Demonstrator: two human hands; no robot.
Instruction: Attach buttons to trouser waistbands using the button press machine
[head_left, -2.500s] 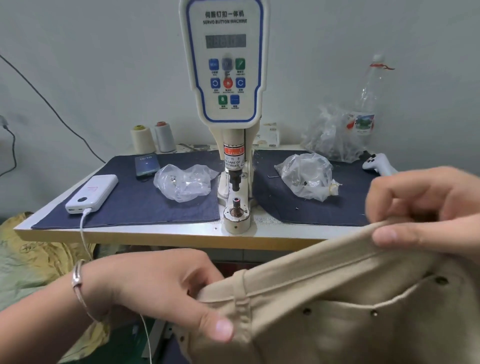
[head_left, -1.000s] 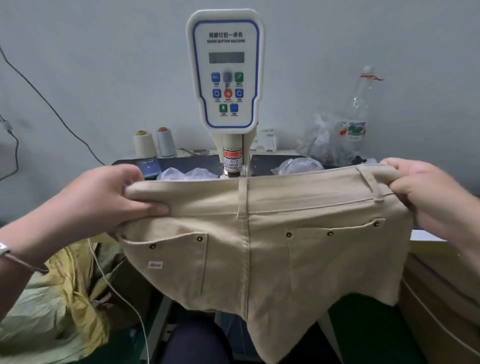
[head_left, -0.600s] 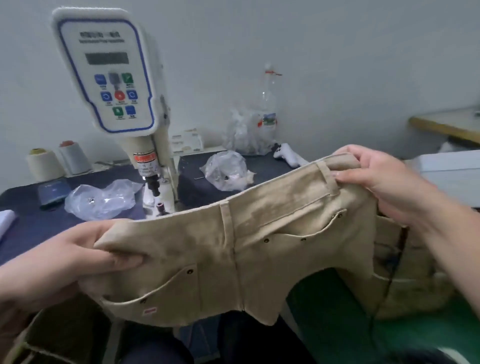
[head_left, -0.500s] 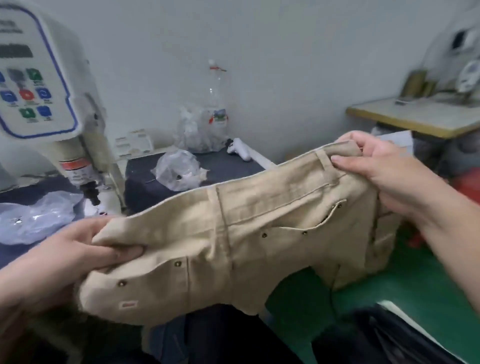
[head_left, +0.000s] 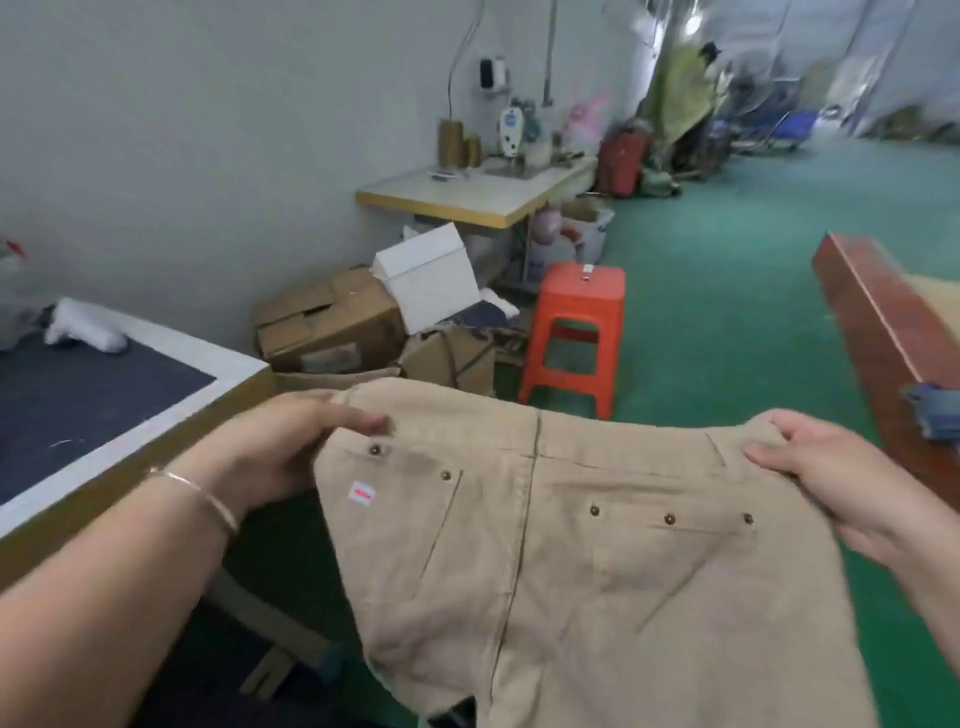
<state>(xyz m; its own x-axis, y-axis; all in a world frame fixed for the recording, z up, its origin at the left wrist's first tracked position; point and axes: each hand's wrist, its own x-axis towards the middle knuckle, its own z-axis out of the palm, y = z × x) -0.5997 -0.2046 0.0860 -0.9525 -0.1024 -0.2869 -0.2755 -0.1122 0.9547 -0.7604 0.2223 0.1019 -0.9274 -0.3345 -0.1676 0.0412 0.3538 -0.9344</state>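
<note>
Beige trousers (head_left: 571, 561) hang spread in the air in front of me, back side toward me, with brown rivets along the pockets and a small pink label on the left pocket. My left hand (head_left: 275, 447) grips the left end of the waistband, fingers curled over its top edge. My right hand (head_left: 831, 467) grips the right end, thumb on the front of the cloth. The button press machine is out of view.
The work table's corner (head_left: 171, 374) with its dark blue mat lies at the left. Cardboard boxes (head_left: 332, 322) and an orange stool (head_left: 576, 332) stand on the green floor ahead. A second sewing table (head_left: 467, 200) stands by the wall. A reddish wooden bench (head_left: 883, 332) runs along the right.
I have turned to the right with the trousers held spread. The press machine and most of the table have slid out of view at the left; both hands keep their grip.
</note>
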